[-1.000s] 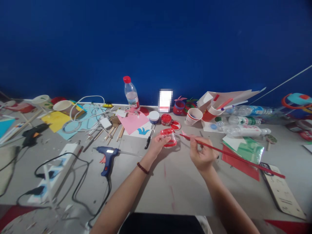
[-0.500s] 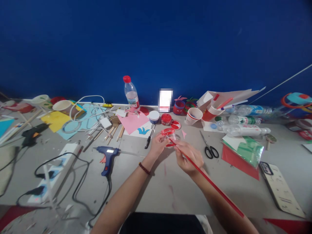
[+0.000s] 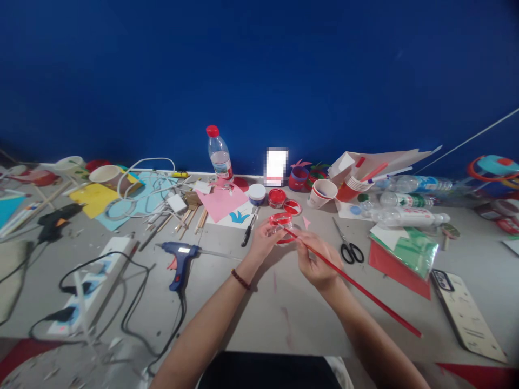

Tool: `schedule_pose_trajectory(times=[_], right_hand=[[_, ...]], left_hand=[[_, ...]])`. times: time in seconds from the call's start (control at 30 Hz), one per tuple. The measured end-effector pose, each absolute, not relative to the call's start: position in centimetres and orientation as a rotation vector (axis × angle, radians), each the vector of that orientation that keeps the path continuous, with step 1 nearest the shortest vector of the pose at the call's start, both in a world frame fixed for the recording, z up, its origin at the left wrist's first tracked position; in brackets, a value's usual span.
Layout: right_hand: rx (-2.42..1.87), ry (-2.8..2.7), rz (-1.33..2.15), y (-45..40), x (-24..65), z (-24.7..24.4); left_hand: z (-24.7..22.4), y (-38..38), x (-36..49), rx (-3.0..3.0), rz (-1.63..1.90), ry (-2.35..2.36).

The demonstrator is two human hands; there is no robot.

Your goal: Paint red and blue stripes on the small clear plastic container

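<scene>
My left hand (image 3: 263,237) is closed on a small clear plastic cup (image 3: 281,220) with red paint around its rim; it looks like a cut-off bottle end. In my right hand (image 3: 318,258) is a long red-handled paintbrush (image 3: 365,290), gripped like a pen. Its tip reaches the cup's side, though the bristles are too small to make out. Just beyond the cup stands an open jar of red paint (image 3: 277,198), with its paint-smeared lid (image 3: 292,207) beside it. A white-lidded jar (image 3: 257,193) is to the left of the paint.
Left of my hands lie a blue glue gun (image 3: 182,262) with its cord and a power strip (image 3: 95,286). To the right are scissors (image 3: 351,249), a phone (image 3: 466,313) and plastic bottles (image 3: 409,216). A paper cup (image 3: 322,193) and a red-capped bottle (image 3: 219,156) stand near the blue wall.
My right hand has shifted slightly right, and the brush handle has swung up to a flatter slant. My left hand keeps the plastic cup in nearly the same place.
</scene>
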State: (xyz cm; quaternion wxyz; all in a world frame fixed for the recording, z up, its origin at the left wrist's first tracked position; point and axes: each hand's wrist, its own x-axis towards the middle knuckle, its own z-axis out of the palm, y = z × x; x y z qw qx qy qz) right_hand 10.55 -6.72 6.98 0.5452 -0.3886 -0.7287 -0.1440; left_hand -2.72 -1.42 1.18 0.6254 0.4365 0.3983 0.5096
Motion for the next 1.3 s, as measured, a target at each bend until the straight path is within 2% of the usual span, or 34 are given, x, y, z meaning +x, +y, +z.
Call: schedule_pose_trajectory(times=[0.7,1.0,1.3], right_hand=[[-1.080,-1.587,-0.616,-5.8,13.5,7.5],[-1.024,-1.635,-0.402,-6.6,12.8,6.3],[-0.911,-1.644,-0.295,-7.2,11.4,7.7]], left_hand=[[0.4,-1.2,-3.5,0.744,1.006,0.861],[0.8,-0.9,-3.8,0.806,0.961,0.809],[0.9,-1.1,-3.6,0.845,0.992,0.788]])
